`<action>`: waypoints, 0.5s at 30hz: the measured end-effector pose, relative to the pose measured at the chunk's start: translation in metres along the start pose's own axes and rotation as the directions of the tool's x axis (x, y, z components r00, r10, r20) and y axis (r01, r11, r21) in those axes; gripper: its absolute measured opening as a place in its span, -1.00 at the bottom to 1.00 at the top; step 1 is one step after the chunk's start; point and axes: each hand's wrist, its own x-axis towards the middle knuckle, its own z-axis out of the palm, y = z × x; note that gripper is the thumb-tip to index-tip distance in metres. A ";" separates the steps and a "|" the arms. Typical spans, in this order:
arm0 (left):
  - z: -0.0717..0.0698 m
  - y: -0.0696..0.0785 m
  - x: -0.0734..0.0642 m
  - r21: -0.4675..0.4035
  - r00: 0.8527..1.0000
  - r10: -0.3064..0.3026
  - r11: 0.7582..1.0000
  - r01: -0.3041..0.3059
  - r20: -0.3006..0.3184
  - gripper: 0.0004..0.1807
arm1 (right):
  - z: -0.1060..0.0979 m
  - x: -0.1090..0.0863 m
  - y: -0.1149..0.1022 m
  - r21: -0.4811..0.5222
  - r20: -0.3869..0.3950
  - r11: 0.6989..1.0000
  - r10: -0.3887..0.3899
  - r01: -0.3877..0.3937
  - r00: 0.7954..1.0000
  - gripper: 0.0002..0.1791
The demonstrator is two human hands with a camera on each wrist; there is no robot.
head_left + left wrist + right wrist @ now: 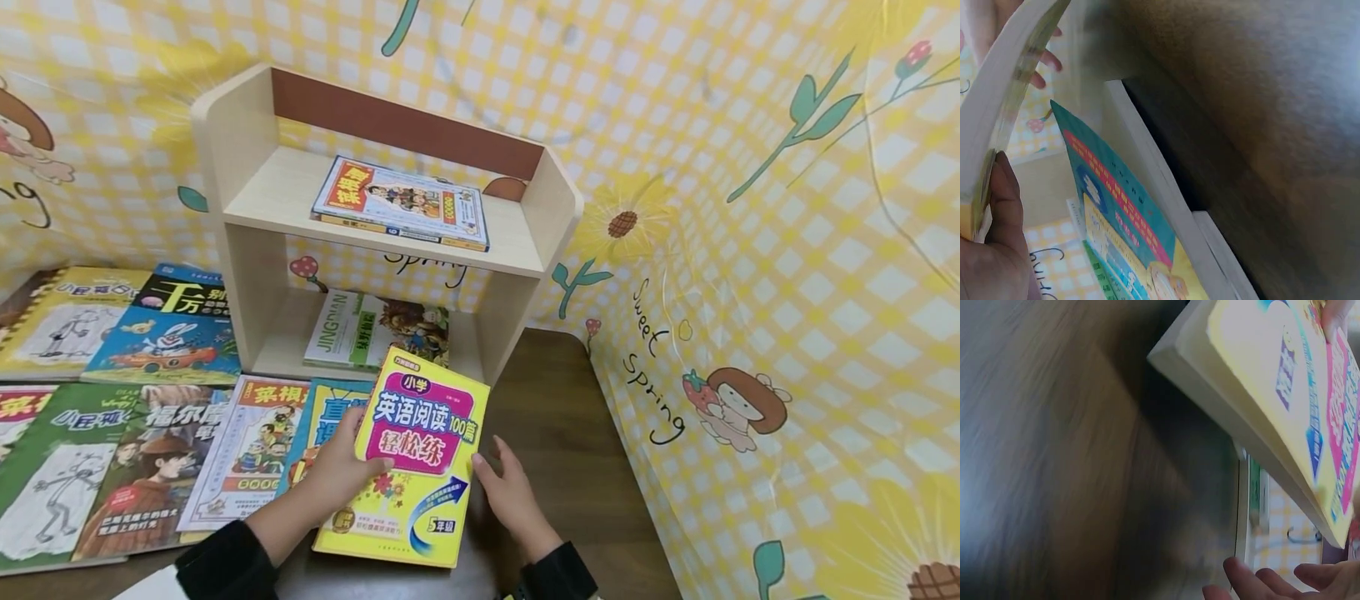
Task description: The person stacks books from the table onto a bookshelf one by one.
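My left hand (339,457) grips a yellow workbook (408,517) by its left edge, thumb across the front cover and the other fingers behind. The workbook has a pink title panel and is tilted above the dark table, its top edge overlapping the shelf's front in the head view. In the left wrist view its pages (997,100) show edge-on. My right hand (516,500) is beside the workbook's right edge, fingers spread and loosely bent. The right wrist view shows these fingers (1250,581) apart from the workbook.
A two-tier wooden shelf (255,179) stands ahead. Comic books (405,200) lie on its upper board, and green-white books (348,329) lie on the lower one. Several books, including a green one (63,475), cover the table's left side. Patterned cloth (750,275) hangs behind and to the right.
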 end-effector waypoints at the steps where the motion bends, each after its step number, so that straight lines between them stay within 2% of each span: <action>1: -0.003 0.001 -0.002 -0.004 1.000 0.000 1.000 0.000 0.002 -0.28 | 0.004 0.001 -0.003 0.027 0.023 1.000 -0.008 0.007 1.000 -0.10; 5: -0.016 0.003 -0.009 -0.072 1.000 -0.007 0.997 0.008 0.012 -0.24 | 0.016 0.004 -0.014 0.168 0.136 0.985 -0.057 0.033 0.989 -0.17; 9: -0.027 0.003 -0.010 -0.143 0.999 -0.040 0.989 0.040 0.002 -0.20 | 0.028 0.004 -0.022 0.250 0.213 0.967 -0.096 0.041 0.972 -0.27; 13: -0.037 0.002 -0.008 -0.147 0.997 -0.072 0.987 0.067 -0.029 -0.18 | 0.037 0.003 -0.031 0.287 0.217 0.958 -0.086 0.020 0.972 -0.33; 15: -0.041 0.000 -0.006 -0.145 0.997 -0.069 0.987 0.062 -0.040 -0.16 | 0.040 0.003 -0.036 0.299 0.214 0.954 -0.062 -0.005 0.975 -0.33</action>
